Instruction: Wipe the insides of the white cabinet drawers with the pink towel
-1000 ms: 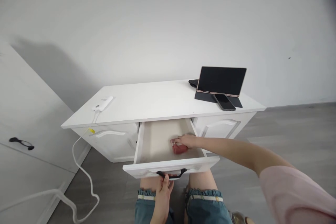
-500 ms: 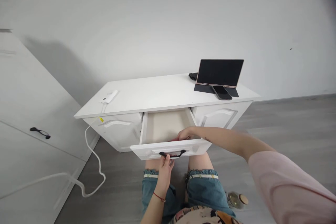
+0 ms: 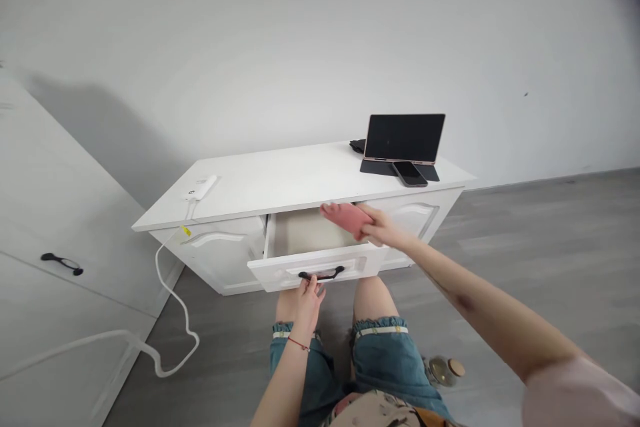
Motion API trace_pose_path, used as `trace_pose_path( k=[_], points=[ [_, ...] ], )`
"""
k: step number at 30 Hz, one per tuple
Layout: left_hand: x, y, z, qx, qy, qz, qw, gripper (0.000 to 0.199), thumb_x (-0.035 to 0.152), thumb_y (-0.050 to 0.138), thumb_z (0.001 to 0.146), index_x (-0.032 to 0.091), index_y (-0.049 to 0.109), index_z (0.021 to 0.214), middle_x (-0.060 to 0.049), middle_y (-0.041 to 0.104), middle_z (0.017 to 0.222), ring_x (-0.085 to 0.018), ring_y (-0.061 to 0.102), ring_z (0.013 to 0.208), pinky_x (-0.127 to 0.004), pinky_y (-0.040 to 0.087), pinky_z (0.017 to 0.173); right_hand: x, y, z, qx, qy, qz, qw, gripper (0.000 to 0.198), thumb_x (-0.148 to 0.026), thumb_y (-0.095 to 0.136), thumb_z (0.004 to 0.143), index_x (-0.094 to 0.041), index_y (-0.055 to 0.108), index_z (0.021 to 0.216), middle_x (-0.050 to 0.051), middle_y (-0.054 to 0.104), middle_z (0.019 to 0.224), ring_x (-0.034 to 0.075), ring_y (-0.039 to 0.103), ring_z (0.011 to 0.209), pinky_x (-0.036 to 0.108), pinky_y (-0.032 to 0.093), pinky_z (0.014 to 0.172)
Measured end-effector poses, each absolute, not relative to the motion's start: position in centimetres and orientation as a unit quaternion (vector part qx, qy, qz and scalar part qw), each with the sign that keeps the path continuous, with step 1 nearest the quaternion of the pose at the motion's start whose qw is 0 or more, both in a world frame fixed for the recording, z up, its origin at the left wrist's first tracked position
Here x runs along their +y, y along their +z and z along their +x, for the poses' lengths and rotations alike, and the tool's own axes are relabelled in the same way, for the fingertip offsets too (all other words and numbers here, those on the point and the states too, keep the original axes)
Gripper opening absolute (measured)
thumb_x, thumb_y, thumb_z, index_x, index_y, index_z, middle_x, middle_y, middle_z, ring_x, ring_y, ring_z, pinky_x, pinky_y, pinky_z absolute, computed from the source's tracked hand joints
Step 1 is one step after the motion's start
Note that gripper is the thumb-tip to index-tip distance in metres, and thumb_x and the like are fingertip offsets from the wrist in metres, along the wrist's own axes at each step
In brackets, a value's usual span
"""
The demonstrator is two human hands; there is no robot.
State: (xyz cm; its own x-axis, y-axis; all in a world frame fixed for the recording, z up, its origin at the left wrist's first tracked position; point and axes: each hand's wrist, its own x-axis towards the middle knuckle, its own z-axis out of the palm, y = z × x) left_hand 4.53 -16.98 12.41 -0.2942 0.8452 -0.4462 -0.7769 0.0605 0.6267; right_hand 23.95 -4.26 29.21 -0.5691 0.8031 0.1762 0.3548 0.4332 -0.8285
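Note:
My right hand [image 3: 383, 227] grips one end of a flat pink item [image 3: 346, 218] with a wavy end, lifted above the open drawer [image 3: 315, 267]. The item is slightly blurred, and I cannot make out its kind. Below, the fingers of my left hand [image 3: 309, 303] are hooked at the black handle [image 3: 323, 275] on the drawer front. The part of the drawer's pale floor that shows is bare. The drawer is pulled out of a low white cabinet [image 3: 280, 177], over my knees.
On the cabinet's right stand a tablet [image 3: 405, 138] and a phone [image 3: 410, 174], with a black item [image 3: 357, 146] behind. At the left lies a white power strip [image 3: 203, 188] with its cord [image 3: 187, 310]. A cork-lidded jar [image 3: 443, 370] sits on the floor.
My right hand has come up out of the drawer with the pink item. The drawer now sits somewhat further in, my left hand still at its handle. The view has shifted slightly.

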Motion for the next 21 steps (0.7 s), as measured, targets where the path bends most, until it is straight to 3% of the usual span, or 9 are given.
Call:
trace_pose_path(
  k=[3,7,10,21],
  points=[
    [-16.2,12.1,4.3,0.409,0.690,0.039,0.596,0.018,0.017,0.075,0.069,0.022,0.058,0.074,0.001,0.066,0.083,-0.014,0.062,0.080,-0.044,0.044,0.094,-6.9,26.1,28.6,-0.873,0.104,-0.367,0.303,0.049,-0.008,0.042,0.078,-0.026,0.064,0.117,0.012,0.055,0.119,0.027,0.050,0.115,0.044,0.042,0.094],
    [-15.4,11.4,4.0,0.400,0.693,0.054,0.598,0.019,0.021,0.076,0.069,0.023,0.060,0.078,-0.002,0.067,0.093,-0.017,0.062,0.092,-0.049,0.039,0.100,-7.2,20.9,31.0,-0.906,-0.045,-0.365,0.209,0.058,0.001,0.039,0.079,-0.041,0.070,0.106,0.006,0.049,0.136,0.028,0.038,0.129,0.049,0.035,0.100],
    [-15.2,10.9,3.8,0.383,0.697,0.057,0.603,0.019,0.023,0.077,0.069,0.023,0.061,0.079,-0.002,0.066,0.098,-0.018,0.061,0.097,-0.050,0.036,0.103,-6.1,19.4,30.5,-0.914,-0.074,-0.355,0.180,0.058,0.002,0.043,0.078,-0.043,0.072,0.101,0.002,0.044,0.142,0.029,0.028,0.136,0.049,0.030,0.106],
    [-15.0,10.9,4.3,0.358,0.721,0.003,0.593,0.011,0.018,0.068,0.076,0.024,0.060,0.079,0.001,0.066,0.093,-0.014,0.062,0.084,-0.044,0.043,0.098,-6.7,21.7,23.0,-0.942,-0.043,-0.307,0.131,0.046,-0.009,0.049,0.083,-0.042,0.069,0.108,-0.001,0.040,0.148,0.030,0.039,0.127,0.050,0.028,0.106]
  ],
)
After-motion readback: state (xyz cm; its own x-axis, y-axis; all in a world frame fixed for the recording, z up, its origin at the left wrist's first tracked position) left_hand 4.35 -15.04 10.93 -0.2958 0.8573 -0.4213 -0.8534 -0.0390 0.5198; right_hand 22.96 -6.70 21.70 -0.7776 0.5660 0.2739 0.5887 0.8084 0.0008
